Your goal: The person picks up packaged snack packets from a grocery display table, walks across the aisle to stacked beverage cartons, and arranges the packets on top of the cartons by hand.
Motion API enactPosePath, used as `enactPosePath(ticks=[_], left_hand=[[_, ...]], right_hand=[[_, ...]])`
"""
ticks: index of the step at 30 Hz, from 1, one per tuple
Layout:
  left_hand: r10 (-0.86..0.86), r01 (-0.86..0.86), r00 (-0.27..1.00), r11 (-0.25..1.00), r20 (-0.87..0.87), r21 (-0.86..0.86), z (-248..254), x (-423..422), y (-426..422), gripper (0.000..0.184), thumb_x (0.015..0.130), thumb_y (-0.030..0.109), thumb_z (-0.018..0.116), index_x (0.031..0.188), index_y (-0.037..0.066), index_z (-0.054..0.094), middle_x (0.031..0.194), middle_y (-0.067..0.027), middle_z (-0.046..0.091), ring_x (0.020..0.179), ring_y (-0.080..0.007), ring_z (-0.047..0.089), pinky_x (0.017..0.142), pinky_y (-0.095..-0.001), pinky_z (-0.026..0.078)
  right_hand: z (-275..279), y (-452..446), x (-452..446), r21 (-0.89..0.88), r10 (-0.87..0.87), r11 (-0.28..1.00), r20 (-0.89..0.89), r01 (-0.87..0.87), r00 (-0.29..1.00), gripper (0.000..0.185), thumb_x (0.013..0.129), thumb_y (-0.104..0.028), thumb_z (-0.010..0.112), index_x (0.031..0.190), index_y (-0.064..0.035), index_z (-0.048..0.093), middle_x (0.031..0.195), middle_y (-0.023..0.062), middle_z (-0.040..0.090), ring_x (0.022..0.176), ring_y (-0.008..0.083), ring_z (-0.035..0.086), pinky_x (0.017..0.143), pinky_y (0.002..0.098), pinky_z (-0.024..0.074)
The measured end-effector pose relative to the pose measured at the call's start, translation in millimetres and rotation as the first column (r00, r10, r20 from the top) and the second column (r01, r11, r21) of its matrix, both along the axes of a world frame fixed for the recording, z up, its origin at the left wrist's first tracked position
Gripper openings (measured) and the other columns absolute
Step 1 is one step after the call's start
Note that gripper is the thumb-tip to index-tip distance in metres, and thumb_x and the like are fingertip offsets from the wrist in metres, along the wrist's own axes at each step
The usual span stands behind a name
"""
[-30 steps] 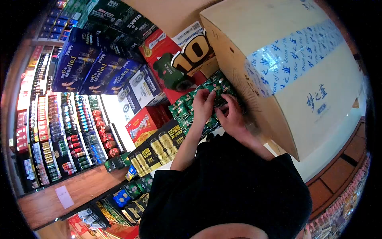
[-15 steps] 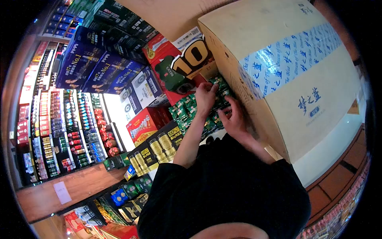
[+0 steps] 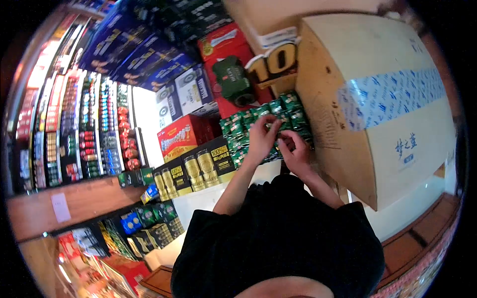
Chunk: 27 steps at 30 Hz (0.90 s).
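Note:
Small shiny green packets (image 3: 240, 130) lie close together in rows beneath both hands. My left hand (image 3: 263, 139) is over the middle of them, its fingers bent and the tips drawn together. Just to its right, my right hand (image 3: 298, 153) has its thumb and forefinger curled close to each other, near the left fingertips. Whatever is between the fingers of either hand is too small and blurred to make out. A dark green multipack of cans (image 3: 232, 82) rests on a red box (image 3: 223, 42) beyond the packets.
A big cardboard carton (image 3: 338, 164) with blue printed tape stands right beside the packets. Black and gold can cases (image 3: 198, 169) and a red carton (image 3: 181, 136) are on the left. Behind are stacked blue boxes (image 3: 134, 59) and a "10" sign (image 3: 273, 64). Shelves of cans (image 3: 87, 134) line the far left.
My hands have come closer together, and the fingers of my right hand, spread before, have drawn in. The whole view has shifted, with the carton now farther right.

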<state>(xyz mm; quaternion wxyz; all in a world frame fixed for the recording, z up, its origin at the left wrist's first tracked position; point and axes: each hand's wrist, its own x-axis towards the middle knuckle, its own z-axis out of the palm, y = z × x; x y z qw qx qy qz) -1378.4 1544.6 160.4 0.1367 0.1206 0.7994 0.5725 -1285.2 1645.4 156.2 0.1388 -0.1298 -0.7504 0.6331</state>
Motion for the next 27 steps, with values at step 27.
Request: enactPosePath(ticks=[27], left_hand=[[0.810, -0.838, 0.541, 0.494, 0.227, 0.231, -13, 470, -465, 0.035, 0.084, 0.016, 0.059, 0.116, 0.005, 0.050, 0.088, -0.0102, 0.063, 0.074, -0.0176, 0.061, 0.064, -0.0307, 0.048]], right_hand=[[6, -510, 241, -0.504, 0.935, -0.233, 0.120, -0.832, -0.334, 0.022, 0.085, -0.019, 0.062, 0.094, 0.0004, 0.060, 0.069, -0.0003, 0.056, 0.057, 0.0060, 0.050, 0.046, 0.0199, 0.0374]])
